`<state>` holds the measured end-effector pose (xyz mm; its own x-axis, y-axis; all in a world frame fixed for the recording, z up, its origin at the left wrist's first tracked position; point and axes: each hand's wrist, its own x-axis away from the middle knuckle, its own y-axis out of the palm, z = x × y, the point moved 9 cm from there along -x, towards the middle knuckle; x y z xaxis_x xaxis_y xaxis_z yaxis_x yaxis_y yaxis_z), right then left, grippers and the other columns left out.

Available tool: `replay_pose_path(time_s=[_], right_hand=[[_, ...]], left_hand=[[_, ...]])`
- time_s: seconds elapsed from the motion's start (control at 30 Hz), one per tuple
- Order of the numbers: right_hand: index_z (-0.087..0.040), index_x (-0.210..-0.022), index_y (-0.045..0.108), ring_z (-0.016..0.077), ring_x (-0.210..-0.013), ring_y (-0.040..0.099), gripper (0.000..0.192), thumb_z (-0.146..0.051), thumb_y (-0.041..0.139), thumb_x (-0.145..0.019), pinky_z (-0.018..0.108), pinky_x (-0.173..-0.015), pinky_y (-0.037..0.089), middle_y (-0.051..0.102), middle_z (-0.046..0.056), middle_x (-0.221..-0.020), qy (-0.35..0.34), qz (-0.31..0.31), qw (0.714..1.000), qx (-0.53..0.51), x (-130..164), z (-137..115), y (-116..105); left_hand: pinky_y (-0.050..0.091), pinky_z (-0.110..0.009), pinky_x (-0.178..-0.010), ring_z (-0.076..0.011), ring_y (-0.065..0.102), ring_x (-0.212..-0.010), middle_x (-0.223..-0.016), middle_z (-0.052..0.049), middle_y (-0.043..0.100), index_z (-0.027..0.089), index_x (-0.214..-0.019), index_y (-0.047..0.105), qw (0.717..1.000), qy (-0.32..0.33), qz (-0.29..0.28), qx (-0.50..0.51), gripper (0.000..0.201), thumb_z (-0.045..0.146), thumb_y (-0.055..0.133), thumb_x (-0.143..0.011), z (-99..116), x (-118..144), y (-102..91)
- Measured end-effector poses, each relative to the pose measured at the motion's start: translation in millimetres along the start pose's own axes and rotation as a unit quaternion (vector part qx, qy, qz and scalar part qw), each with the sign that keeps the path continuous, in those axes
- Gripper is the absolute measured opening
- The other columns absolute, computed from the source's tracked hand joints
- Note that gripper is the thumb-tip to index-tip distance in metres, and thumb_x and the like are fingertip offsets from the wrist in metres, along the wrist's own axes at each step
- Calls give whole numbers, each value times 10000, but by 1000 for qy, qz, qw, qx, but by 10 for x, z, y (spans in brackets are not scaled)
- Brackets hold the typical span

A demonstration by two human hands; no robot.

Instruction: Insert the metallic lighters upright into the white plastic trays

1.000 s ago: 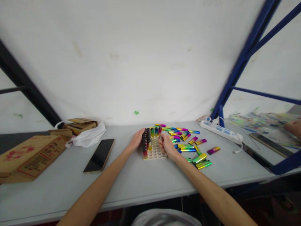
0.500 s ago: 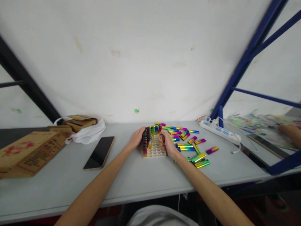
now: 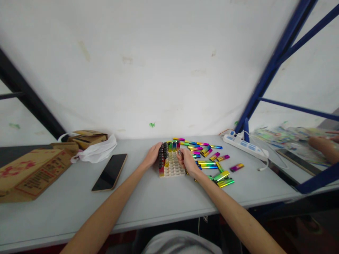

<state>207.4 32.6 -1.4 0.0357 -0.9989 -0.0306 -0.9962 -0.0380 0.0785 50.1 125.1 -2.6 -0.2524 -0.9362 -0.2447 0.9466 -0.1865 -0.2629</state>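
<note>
A white tray with round holes (image 3: 173,170) lies on the grey table (image 3: 159,201), with rainbow-coloured lighters standing in its left and far rows (image 3: 163,159). My left hand (image 3: 153,155) rests against the tray's left side, fingers on the standing lighters. At the tray's right edge my right hand (image 3: 187,162) is closed on a lighter (image 3: 180,153), its metal top showing above the fingers. Several loose rainbow lighters (image 3: 209,158) lie scattered on the table to the right of that hand.
A dark phone (image 3: 109,172) lies left of the tray. Cardboard boxes (image 3: 29,173) and a white plastic bag (image 3: 96,152) sit at far left. A white power strip (image 3: 245,146) lies at back right by a blue frame (image 3: 267,81). Another person's hand (image 3: 321,145) works at far right.
Only the view has shifted a little. My right hand stays at the tray's right edge with the lighter, and my left hand has not moved from the tray's side.
</note>
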Motion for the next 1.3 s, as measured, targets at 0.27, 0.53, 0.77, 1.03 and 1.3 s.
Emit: replay_pose_path(time_s=[0.27, 0.53, 0.77, 1.03, 1.3], right_hand=[[-231, -881, 565, 164, -655, 503, 501, -701, 418, -974, 290, -625, 415, 525, -10, -734, -110, -53, 984, 128, 24, -265, 57], [-228, -869, 635, 190, -721, 567, 276, -472, 588, -988, 293, -695, 425, 620, 18, -766, -243, -27, 926, 288, 248, -640, 133], [-233, -839, 661, 182, -640, 616, 290, -449, 579, -1014, 269, -635, 409, 697, 24, -736, -238, -75, 911, 329, 260, -519, 220], [-216, -937, 698, 206, -700, 638, 179, -387, 673, -983, 280, -660, 369, 716, 66, -789, -271, -80, 799, 530, 269, -425, 402], [-185, -941, 699, 240, -900, 644, 349, -521, 619, -986, 344, -815, 466, 699, 99, -931, -291, -137, 779, 538, 416, -450, 354]], left_hand=[[446, -421, -1073, -317, 653, -1084, -1047, -116, 791, 156, -948, 753, 1000, -10, 6, 12, 686, 776, 484, -838, -2, 0, -12], [451, -420, -1070, -320, 651, -1082, -1047, -118, 789, 165, -928, 745, 1000, -5, 8, 8, 684, 787, 475, -839, 10, -2, -25], [473, -412, -1038, -320, 654, -1053, -1017, -114, 788, 169, -896, 735, 1000, -1, 17, -16, 696, 806, 465, -825, -21, -25, -48], [467, -394, -1048, -296, 650, -1060, -1053, -102, 780, 163, -937, 733, 1000, 5, 3, -8, 665, 760, 452, -861, -5, -16, -13], [469, -398, -1031, -281, 647, -1020, -1014, -80, 774, 175, -922, 723, 1000, 19, -10, -8, 601, 706, 441, -912, 25, -6, 0]])
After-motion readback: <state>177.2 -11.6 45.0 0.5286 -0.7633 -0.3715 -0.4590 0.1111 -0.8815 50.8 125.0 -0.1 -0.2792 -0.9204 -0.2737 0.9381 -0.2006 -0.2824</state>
